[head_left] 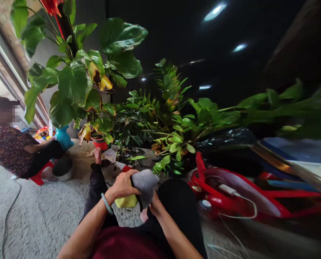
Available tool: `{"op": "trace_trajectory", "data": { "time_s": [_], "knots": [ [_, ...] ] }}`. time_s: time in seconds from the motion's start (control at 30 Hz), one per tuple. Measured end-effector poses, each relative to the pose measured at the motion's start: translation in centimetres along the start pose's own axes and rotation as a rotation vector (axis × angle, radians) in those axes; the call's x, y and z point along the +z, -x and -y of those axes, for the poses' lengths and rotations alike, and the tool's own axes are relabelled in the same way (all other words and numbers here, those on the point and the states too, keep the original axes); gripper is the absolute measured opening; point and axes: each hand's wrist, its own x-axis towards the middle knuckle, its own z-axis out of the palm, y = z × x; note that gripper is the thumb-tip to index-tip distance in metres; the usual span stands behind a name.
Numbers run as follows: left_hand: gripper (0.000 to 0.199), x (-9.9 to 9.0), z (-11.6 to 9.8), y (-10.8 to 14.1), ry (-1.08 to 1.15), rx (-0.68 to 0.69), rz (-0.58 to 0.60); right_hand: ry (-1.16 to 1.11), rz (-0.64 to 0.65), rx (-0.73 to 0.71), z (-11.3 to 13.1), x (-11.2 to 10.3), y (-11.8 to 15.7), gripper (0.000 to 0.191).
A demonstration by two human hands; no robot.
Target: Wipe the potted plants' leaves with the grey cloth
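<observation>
My left hand (124,187), with a pale green bangle at the wrist, is closed over a soft grey cloth piece (145,183) with a dark edge. A yellow part (126,201) shows below that hand; I cannot tell whether it is joined to the grey piece. From the other side my right hand (155,205) grips the lower right of the grey piece, its fingers mostly hidden behind it. Something small and pinkish (144,215) shows just below, too unclear to name. Both hands are over my lap, between my dark-trousered legs.
At the left a person (9,144) sits on a red stool (41,173), beside a dark bucket (62,169). Potted plants (74,82) line the dark wall ahead. On my right are a red basket-like frame (230,194) and a white cable (254,208).
</observation>
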Motion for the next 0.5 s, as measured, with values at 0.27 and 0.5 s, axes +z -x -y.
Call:
{"op": "trace_trajectory", "data": {
  "time_s": [0.27, 0.5],
  "knots": [
    [0.079, 0.2, 0.1, 0.2, -0.026, 0.000, 0.036, 0.011, 0.002, 0.053, -0.7, -0.3, -0.4, 0.035],
    [0.081, 0.2, 0.2, 0.9, -0.093, -0.004, 0.043, 0.101, 0.048, -0.013, -1.2, 0.3, -1.2, 0.036]
  ]
}}
